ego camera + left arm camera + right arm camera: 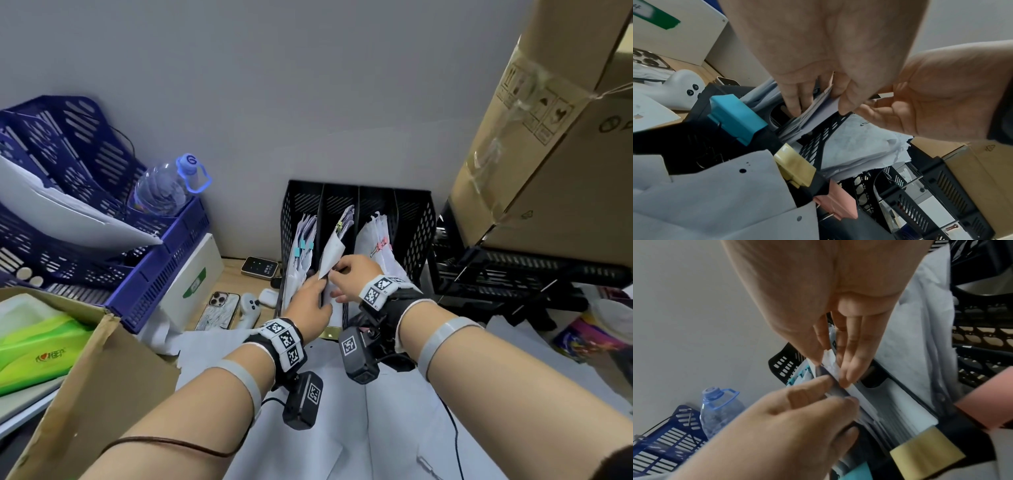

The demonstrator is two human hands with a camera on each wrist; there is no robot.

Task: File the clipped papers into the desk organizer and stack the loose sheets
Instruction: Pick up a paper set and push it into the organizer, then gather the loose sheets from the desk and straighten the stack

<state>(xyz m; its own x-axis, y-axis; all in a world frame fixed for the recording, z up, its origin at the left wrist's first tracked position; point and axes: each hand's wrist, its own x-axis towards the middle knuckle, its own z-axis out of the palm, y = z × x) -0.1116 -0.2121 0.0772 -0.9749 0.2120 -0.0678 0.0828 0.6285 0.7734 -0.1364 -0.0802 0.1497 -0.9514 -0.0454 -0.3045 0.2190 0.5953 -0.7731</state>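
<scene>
Cluttered wooden counter against a plain grey wall: both hands work a bundle of white clipped papers into the 2nd slot from the left of the black perforated plastic desk organizer at centre frame.

The left hand has its grip closed on the bundle's lower edge; the right hand pinches it between thumb and straight fingers. Risk, as I judge it: the bent top corner could catch on the divider and crumple, or sheets already filed could be dragged along. Only the left wrist view shows the blue, yellow and pink slot tabs; only the head view shows loose white sheets unstacked at lower centre.
</scene>
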